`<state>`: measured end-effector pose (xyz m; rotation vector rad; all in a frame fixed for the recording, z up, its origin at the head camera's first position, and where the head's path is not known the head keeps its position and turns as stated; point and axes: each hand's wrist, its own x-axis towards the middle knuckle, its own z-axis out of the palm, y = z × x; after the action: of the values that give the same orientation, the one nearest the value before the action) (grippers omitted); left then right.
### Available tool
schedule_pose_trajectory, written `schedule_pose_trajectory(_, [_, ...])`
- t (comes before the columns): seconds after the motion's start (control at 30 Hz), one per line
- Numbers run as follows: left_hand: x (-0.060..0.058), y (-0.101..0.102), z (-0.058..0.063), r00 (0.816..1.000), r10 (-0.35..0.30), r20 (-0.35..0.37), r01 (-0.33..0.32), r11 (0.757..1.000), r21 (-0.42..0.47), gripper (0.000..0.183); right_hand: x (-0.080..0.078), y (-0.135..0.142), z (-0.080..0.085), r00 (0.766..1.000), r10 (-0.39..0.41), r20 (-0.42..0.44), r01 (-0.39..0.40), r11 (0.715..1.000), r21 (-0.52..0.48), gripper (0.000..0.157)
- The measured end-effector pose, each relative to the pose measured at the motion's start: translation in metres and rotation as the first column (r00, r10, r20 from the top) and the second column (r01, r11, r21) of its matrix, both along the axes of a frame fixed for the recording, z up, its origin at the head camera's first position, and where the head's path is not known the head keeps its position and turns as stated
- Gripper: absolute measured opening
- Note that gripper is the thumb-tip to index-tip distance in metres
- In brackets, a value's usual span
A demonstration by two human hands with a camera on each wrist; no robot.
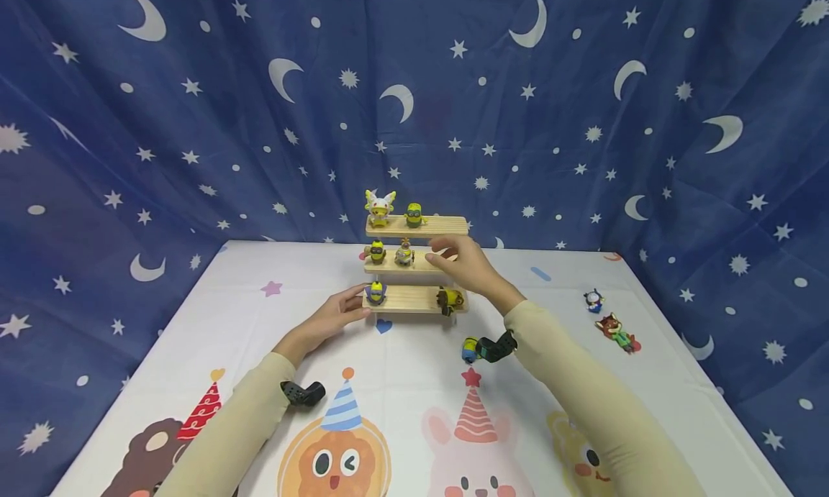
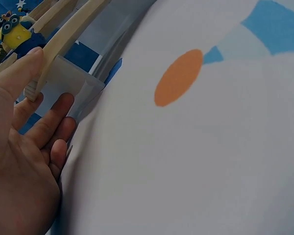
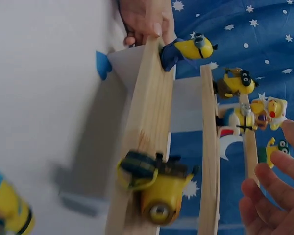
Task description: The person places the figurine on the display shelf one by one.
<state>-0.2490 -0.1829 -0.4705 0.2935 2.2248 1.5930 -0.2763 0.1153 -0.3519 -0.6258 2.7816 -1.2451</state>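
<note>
A three-tier wooden display shelf [image 1: 411,298] stands at the back of the table. My left hand [image 1: 332,317] grips the left end of its lowest plank, thumb above and fingers beneath. Beside that thumb stands a caped minion figurine [image 1: 376,293]. Over the right part of the middle plank hovers my right hand [image 1: 468,265], fingers loosely bent and holding nothing. A one-eyed minion figurine [image 3: 159,203] lies on its side at the lowest plank's right end. Two minion figurines [image 1: 404,253] stand on the middle plank; a white-hooded figurine [image 1: 379,208] and a green-clad minion [image 1: 414,215] top the shelf.
A blue-and-yellow minion figurine [image 1: 469,349] lies on the table near the right wrist camera [image 1: 497,347]. Farther right lie a small blue-and-white figurine [image 1: 594,301] and a fox figurine [image 1: 615,331]. A starry blue curtain [image 1: 440,108] hangs behind the table.
</note>
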Motion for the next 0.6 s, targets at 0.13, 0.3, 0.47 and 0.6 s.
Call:
schedule_pose_trajectory(0.13, [0.000, 0.000, 0.000, 1.000, 0.001, -0.006, -0.001, 1.000, 0.002, 0.081, 0.006, 0.014, -0.005, 1.000, 0.031, -0.004, -0.031, 0.999, -0.008, 0.039])
schedule_pose_trajectory(0.3, [0.000, -0.001, -0.002, 1.000, 0.003, -0.001, -0.003, 1.000, 0.004, 0.081, 0.016, 0.029, -0.017, 0.999, 0.043, -0.014, -0.043, 0.999, -0.013, 0.037])
schedule_pose_trajectory(0.47, [-0.001, 0.000, -0.004, 1.000, 0.000, -0.003, 0.000, 1.000, -0.004, 0.082, 0.021, 0.048, -0.037, 1.000, 0.020, -0.020, -0.021, 0.999, -0.024, 0.038])
schedule_pose_trajectory(0.6, [-0.002, 0.000, -0.003, 1.000, 0.004, -0.001, -0.004, 1.000, -0.010, 0.081, 0.021, 0.060, -0.055, 1.000, 0.027, 0.013, -0.027, 0.998, -0.062, 0.042])
